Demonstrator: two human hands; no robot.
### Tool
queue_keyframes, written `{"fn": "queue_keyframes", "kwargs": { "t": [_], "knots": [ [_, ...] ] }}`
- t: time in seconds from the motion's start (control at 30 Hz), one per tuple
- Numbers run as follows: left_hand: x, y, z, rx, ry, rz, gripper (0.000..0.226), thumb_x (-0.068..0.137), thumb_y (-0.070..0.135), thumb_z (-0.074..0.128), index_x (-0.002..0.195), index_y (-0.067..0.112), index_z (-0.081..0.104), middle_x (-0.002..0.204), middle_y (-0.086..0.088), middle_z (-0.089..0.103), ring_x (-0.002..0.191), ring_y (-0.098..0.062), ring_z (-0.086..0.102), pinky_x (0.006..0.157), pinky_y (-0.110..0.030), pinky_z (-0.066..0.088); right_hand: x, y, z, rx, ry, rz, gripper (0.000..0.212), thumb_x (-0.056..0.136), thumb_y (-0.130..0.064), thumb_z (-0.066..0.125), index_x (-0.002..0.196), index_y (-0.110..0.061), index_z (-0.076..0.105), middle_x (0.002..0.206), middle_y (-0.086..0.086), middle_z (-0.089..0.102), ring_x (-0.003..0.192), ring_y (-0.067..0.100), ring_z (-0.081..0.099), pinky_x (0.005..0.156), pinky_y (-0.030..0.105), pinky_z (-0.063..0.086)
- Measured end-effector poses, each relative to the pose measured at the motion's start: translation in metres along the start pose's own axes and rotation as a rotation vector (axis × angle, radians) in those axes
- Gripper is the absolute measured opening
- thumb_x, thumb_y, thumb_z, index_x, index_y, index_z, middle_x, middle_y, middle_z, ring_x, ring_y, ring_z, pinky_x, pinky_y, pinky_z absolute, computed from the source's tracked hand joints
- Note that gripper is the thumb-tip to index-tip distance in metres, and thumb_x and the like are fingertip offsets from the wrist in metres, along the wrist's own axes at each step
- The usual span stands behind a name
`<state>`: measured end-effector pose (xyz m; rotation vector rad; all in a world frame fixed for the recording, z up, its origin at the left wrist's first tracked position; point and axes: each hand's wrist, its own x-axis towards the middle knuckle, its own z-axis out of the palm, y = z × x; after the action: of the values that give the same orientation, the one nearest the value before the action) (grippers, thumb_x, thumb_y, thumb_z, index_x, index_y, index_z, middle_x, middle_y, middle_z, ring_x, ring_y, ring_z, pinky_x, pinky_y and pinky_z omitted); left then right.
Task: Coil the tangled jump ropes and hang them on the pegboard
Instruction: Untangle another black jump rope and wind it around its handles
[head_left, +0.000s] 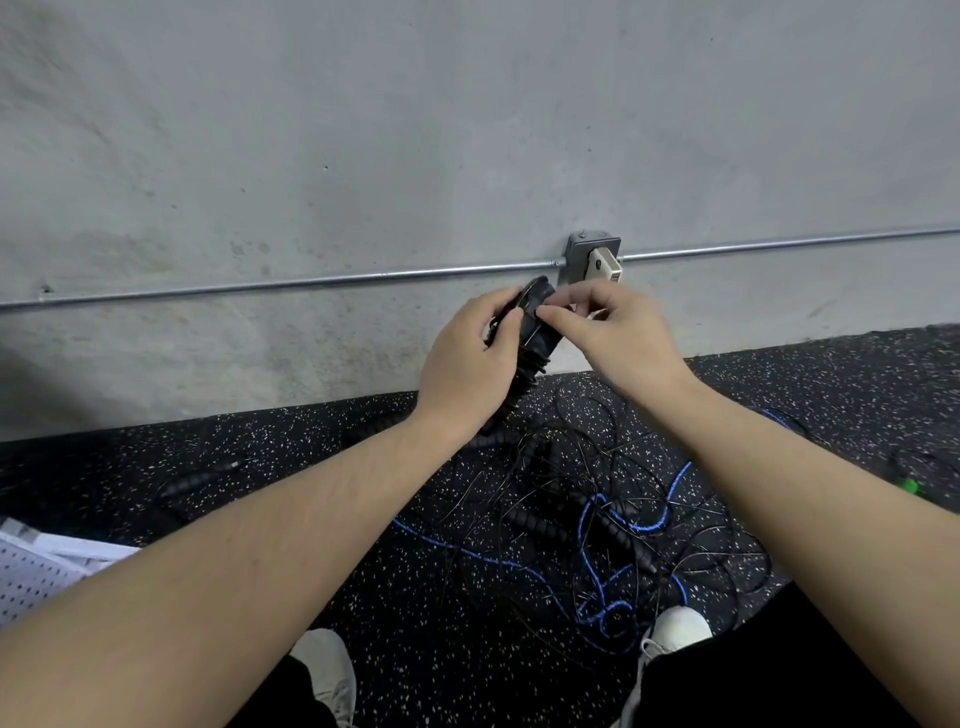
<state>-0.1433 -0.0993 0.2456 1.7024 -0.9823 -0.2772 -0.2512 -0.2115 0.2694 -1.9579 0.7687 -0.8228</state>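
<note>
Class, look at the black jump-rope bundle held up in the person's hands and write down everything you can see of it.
The black jump-rope bundle is a matte black, ribbed handle with thin black cord wound round it. It tilts, upper end toward the wall, lower end trailing down toward the tangled ropes on the floor. The left hand wraps round its side; the right hand pinches at the cord near its top. Much of it is hidden by the fingers.

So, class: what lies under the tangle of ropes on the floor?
Under the ropes lies the black speckled floor, showing through the loops. Near the feet, the blue rope crosses over and under black ones; what lies beneath the densest knot is covered.
</note>
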Motion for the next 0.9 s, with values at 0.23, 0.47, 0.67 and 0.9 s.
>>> {"fn": "queue_keyframes", "kwargs": {
  "t": [0.23,0.47,0.67,0.9],
  "knots": [
    [-0.003,-0.005,0.005,-0.2,0.052,-0.072,0.028,0.1,0.022,0.064,0.125,0.033,0.072,0.117,0.02,0.067,0.105,0.019,0.057,0.087,0.001,0.038,-0.013,-0.001,0.018,0.357,-0.024,0.22,0.018,0.092,-0.011,0.069,0.087,-0.028,0.066,0.101,-0.006,0.067,0.089,0.014,0.065,0.07,0.037,0.061],
    [-0.004,0.003,0.002,-0.397,0.138,-0.089,0.031,0.098,0.015,0.067,0.101,0.046,0.072,0.117,0.01,0.069,0.11,0.001,0.064,0.09,-0.009,0.046,-0.013,-0.006,0.028,0.408,0.06,0.192,0.02,0.089,-0.009,0.067,0.089,-0.029,0.068,0.101,0.0,0.073,0.097,0.023,0.071,0.087,0.054,0.059],
    [-0.001,-0.003,0.006,-0.4,0.164,-0.105,0.028,0.097,0.012,0.067,0.106,0.037,0.077,0.108,0.015,0.066,0.108,-0.009,0.066,0.1,-0.029,0.053,-0.009,-0.007,0.033,0.539,0.015,0.279,0.009,0.089,-0.021,0.073,0.086,-0.019,0.065,0.104,0.003,0.069,0.08,0.009,0.067,0.084,0.041,0.061],
    [-0.003,-0.003,0.004,-0.398,0.181,-0.114,0.034,0.097,0.017,0.069,0.097,0.051,0.074,0.105,0.02,0.063,0.105,-0.006,0.066,0.098,-0.034,0.055,-0.003,0.001,0.033,0.486,-0.028,0.279,0.015,0.087,-0.025,0.078,0.091,-0.014,0.069,0.106,0.007,0.073,0.09,0.01,0.069,0.083,0.036,0.06]
  ]
}}
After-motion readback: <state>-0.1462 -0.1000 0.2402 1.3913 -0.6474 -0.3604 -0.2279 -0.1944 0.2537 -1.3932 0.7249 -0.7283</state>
